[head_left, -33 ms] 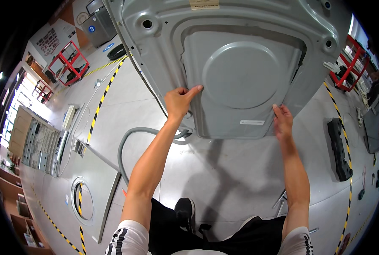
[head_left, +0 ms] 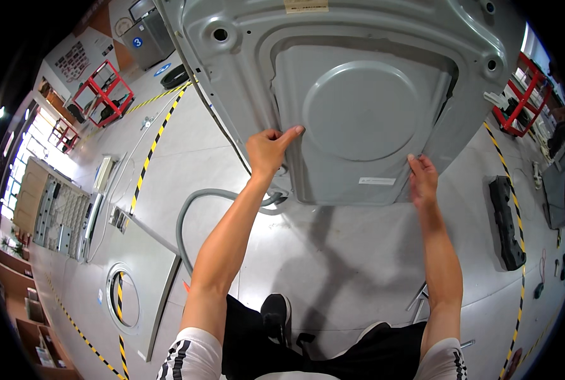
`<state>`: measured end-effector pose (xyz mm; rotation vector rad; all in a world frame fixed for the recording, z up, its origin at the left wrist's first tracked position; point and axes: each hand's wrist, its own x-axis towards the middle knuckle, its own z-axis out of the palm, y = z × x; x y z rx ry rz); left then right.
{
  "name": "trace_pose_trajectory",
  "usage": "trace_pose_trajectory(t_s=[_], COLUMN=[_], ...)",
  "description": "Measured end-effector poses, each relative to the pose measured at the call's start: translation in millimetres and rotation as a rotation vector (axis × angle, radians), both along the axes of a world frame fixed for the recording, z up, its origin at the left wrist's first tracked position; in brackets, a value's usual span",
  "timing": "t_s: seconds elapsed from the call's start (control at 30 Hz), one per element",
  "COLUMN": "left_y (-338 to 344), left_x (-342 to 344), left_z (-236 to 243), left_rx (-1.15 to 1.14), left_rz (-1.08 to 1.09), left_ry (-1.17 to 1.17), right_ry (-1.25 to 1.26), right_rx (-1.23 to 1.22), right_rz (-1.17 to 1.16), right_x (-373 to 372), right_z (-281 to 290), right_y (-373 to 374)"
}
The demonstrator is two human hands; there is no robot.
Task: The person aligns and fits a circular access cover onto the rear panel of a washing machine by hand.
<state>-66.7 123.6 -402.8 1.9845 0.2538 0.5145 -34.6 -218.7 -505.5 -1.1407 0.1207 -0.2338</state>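
Observation:
In front of me stands a grey metal appliance housing (head_left: 216, 82), its back toward me. A grey cover panel (head_left: 358, 114) with a raised round disc and a small white label sits in the housing's recess, with dark gaps at its upper right. My left hand (head_left: 266, 152) is closed at the panel's left edge, thumb on its face and fingers curled at the rim. Lower down on the opposite edge, my right hand (head_left: 423, 180) pinches the panel between thumb and fingers. Its fingertips are partly hidden.
A grey drain hose (head_left: 184, 221) curves across the floor left of the housing. Further left lies a grey sheet panel (head_left: 152, 272) with a round opening. A long black part (head_left: 505, 221) lies at the right by striped floor tape (head_left: 144, 166). Red carts (head_left: 102, 95) stand farther off.

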Motion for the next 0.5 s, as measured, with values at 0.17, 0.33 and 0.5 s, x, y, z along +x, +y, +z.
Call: trace_pose_trajectory(t_s=[0.17,0.33,0.5], left_y=[0,1,7], left_x=[-1,11,16], left_z=[2,-12,-25], left_rx=[-0.008,0.048,-0.098], left_rz=[0.008,-0.027,-0.014], left_ry=[0.056,-0.062,-0.077], right_ry=[0.065,0.09,0.099], right_rx=[-0.106,-0.181,-0.118], right_rz=[0.001,0.024,-0.006], right_x=[-3,-4,-5], right_z=[9,11,16], right_y=[-2,-12,-3])
